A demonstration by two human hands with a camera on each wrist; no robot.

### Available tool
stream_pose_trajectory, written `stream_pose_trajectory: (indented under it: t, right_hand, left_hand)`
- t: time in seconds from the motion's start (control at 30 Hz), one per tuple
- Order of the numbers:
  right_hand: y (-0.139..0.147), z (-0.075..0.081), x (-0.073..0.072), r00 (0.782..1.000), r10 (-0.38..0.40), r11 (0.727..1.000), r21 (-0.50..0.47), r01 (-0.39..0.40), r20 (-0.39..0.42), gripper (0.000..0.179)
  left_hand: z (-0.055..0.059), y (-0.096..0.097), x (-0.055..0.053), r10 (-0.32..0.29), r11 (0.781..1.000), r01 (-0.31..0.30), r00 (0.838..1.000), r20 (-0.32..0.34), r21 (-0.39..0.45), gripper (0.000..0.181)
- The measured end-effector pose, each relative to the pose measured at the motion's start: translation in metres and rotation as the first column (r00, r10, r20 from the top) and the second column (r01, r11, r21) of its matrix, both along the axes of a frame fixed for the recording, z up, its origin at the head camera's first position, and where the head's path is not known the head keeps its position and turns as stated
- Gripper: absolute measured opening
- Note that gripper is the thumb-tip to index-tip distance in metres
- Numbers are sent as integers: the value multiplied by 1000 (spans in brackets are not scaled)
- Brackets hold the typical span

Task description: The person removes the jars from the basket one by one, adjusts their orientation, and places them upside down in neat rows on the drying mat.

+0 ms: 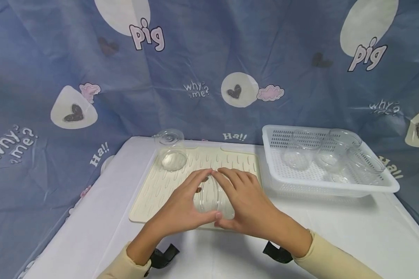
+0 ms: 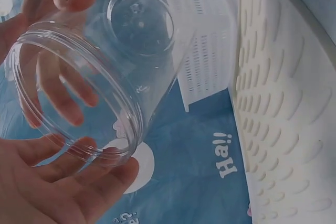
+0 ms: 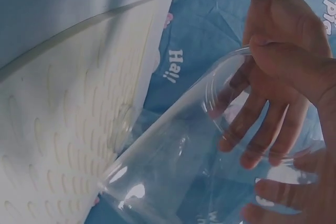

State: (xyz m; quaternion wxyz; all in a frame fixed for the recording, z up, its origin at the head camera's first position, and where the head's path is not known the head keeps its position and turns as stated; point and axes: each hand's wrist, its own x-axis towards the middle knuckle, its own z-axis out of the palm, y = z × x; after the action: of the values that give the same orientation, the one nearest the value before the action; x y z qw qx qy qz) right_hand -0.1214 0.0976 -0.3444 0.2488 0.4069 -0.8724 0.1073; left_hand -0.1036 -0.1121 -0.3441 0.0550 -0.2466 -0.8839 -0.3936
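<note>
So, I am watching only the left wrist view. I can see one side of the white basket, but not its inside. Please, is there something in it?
Observer: Yes, the head view shows clear jars inside the white basket.

Operator: Thank you. Besides the held jar, is there another one at the cream mat?

Observer: Yes, the head view shows another clear jar at the mat's far left corner.

The blue cloth (image 1: 195,50) reads "pig", "why me?" and "Ha!!".
</note>
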Motion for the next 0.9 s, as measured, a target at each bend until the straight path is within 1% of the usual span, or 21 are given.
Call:
stream_pose_trajectory:
  t: [0.1, 0.3, 0.43, 0.53, 0.63, 0.73, 0.8, 0.9]
  right_hand:
    - [2, -1, 1, 1000, 2, 1000, 9, -2, 25, 109]
    - [8, -2, 4, 996, 11, 999, 36, -14, 90, 110]
    - [14, -5, 8, 992, 26, 998, 53, -33, 123, 109]
    - [19, -6, 13, 988, 31, 998, 55, -40, 154, 109]
    - [24, -6, 16, 976, 44, 998, 29, -51, 214, 109]
    - [31, -7, 21, 956, 57, 998, -16, -54, 288, 109]
    - [36, -7, 22, 945, 77, 996, -64, -60, 317, 108]
    - [43, -8, 23, 936, 121, 987, -142, -77, 332, 108]
  left_hand:
    - [-1, -3, 1, 0, 1000, 0, 1000, -18, 7, 92]
    - [0, -11, 4, -3, 1000, 3, 1000, -16, 10, 88]
    - [0, -15, 8, -11, 1000, 11, 1000, -28, -18, 87]
    - [1, -19, 12, -31, 999, 31, 999, -31, -10, 88]
    - [2, -24, 15, -60, 998, 61, 998, -33, 17, 87]
    - [1, -27, 15, -95, 994, 96, 995, -23, 48, 86]
    - [0, -30, 15, -118, 990, 118, 993, 1, 75, 84]
    - [1, -38, 13, -132, 981, 120, 989, 72, 151, 81]
